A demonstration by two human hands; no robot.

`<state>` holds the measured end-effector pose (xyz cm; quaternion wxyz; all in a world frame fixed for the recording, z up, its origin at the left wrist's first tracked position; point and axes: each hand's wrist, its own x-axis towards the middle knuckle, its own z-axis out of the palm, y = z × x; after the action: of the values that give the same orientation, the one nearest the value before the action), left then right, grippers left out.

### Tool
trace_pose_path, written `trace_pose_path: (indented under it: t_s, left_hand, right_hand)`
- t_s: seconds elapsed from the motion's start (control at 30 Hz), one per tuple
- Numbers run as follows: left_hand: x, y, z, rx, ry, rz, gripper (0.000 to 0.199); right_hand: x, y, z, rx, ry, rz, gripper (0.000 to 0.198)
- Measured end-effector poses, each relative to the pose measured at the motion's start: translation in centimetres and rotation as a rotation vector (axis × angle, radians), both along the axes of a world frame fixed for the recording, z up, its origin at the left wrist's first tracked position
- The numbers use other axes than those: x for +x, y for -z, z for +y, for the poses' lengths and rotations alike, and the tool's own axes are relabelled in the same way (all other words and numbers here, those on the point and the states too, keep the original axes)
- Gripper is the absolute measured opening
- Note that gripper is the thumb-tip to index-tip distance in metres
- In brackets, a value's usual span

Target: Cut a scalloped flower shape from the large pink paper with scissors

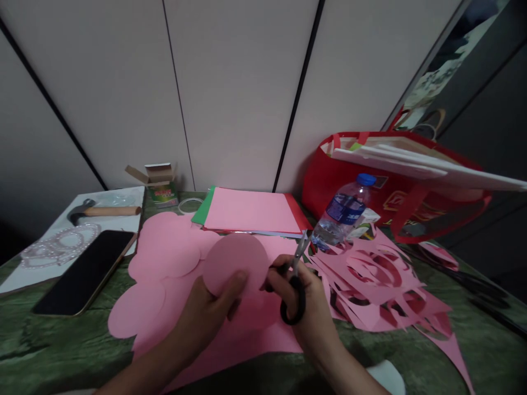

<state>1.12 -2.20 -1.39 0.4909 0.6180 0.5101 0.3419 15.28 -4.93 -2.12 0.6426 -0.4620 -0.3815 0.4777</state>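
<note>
Between the thumb and fingers of my left hand [214, 307] is a pink paper circle [234, 260], held up over the table. My right hand [307, 302] has its fingers through the black handles of a pair of scissors [298, 263], whose blades point up and away from me. The right fingertips are close to the circle's right edge; whether they touch it I cannot tell. Under both hands lie pink paper sheets [197, 340], with several cut circles [138, 307] to the left. A heap of pink paper offcuts [379, 280] spreads out at the right.
A water bottle [343, 211] leans by a red bag [329, 170]. Stacked coloured paper [251, 211] lies at the back, near a small open box [161, 186]. On the left are a hammer [111, 211], a beaded strand [61, 244] and a phone [86, 271].
</note>
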Motion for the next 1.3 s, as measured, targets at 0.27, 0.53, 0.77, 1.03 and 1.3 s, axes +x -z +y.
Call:
trace_pose_path:
  t_s: [0.27,0.53,0.77,1.03,1.3]
  left_hand:
    - [0.2,0.2,-0.2,-0.012,0.057,-0.055,0.039]
    - [0.0,-0.9,0.1,0.064,-0.034,0.064,0.052]
    - [-0.5,-0.9,0.0,0.071,-0.144,-0.022,0.046]
    - [-0.5,-1.0,-0.2,0.206,-0.171,0.111,0.046]
    - [-0.3,-1.2,0.0,0.22,-0.173,0.107,0.046]
  right_hand:
    - [-0.3,0.0,-0.1,-0.049,-0.016,-0.008,0.027]
    - [0.4,-0.4,0.1,0.008,-0.004,-0.115,0.016]
    - [0.2,-0.3,-0.5,-0.045,-0.387,-0.163,0.021]
    - [0.3,-0.1,-0.6,-0.053,-0.442,-0.141,0.029]
    - [0.3,0.1,-0.5,-0.037,-0.433,-0.177,0.032]
